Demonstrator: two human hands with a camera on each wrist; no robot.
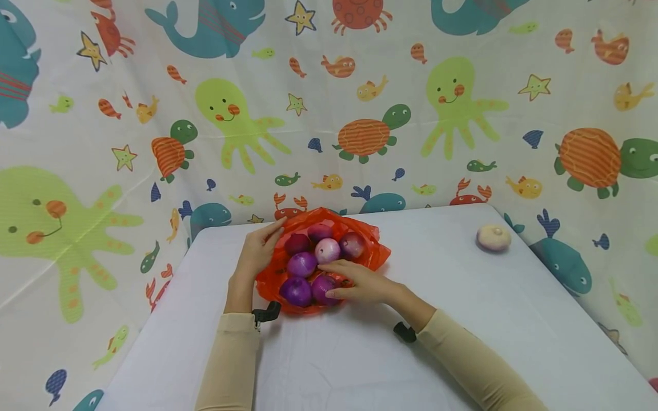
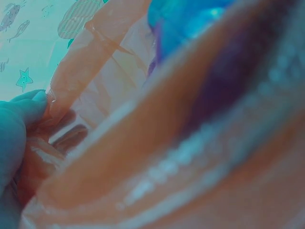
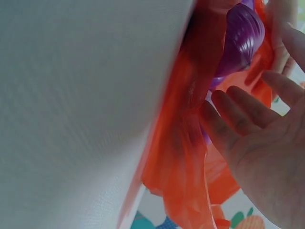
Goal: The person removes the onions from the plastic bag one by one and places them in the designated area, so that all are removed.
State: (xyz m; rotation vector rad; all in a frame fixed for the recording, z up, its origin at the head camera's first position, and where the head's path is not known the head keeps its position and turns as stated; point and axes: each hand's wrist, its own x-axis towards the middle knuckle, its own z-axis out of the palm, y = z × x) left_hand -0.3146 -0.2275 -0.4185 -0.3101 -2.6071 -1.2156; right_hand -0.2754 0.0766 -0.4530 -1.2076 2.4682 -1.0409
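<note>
Several purple onions lie in a spread red plastic bag on the table; one of them is paler. At the bag's left side, my left hand pinches its rim. The left wrist view shows the thumb on one side of the film and fingers seen through it. My right hand reaches over the bag's right side, fingers extended above the front right onion. In the right wrist view, its fingers are spread and relaxed beside the bag, near a purple onion.
A pale, round vegetable rests by itself near the table's right edge. The white tabletop extends in front of the bag. Behind it hangs a curtain printed with sea animals.
</note>
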